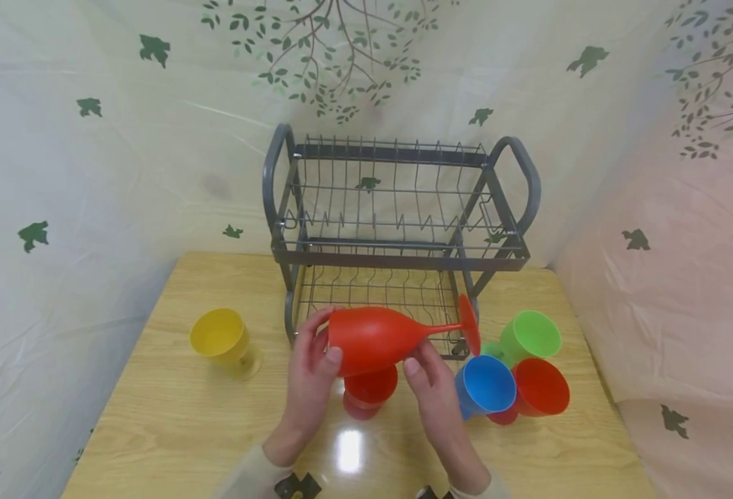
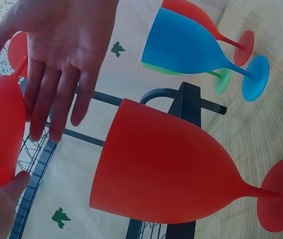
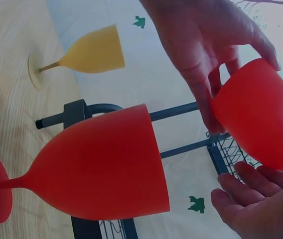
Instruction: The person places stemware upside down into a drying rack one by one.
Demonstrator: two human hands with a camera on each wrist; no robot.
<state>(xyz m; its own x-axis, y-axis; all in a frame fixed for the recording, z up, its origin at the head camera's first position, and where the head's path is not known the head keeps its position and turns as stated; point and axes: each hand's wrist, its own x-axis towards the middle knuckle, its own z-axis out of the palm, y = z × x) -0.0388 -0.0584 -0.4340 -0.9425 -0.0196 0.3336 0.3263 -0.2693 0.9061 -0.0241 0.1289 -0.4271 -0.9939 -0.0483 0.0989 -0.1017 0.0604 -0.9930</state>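
In the head view a red plastic wine glass (image 1: 375, 339) lies sideways in the air, its foot toward the right. My left hand (image 1: 306, 384) grips its bowl near the rim, thumb on the near side. Below the bowl's stem end is my right hand (image 1: 436, 398); the left wrist view shows that same hand (image 2: 69, 55) with fingers extended beside the glass. A second red wine glass (image 1: 369, 391) stands upright on the table between my forearms, partly covered by the held one. It looms large in the right wrist view.
A dark two-tier wire dish rack (image 1: 397, 260) stands behind my hands. To the left is a yellow wine glass (image 1: 219, 336). Grouped on the right stand a blue glass (image 1: 487, 384), a green glass (image 1: 531, 336) and another red glass (image 1: 544, 388). A patterned curtain (image 1: 216, 138) hangs behind the table.
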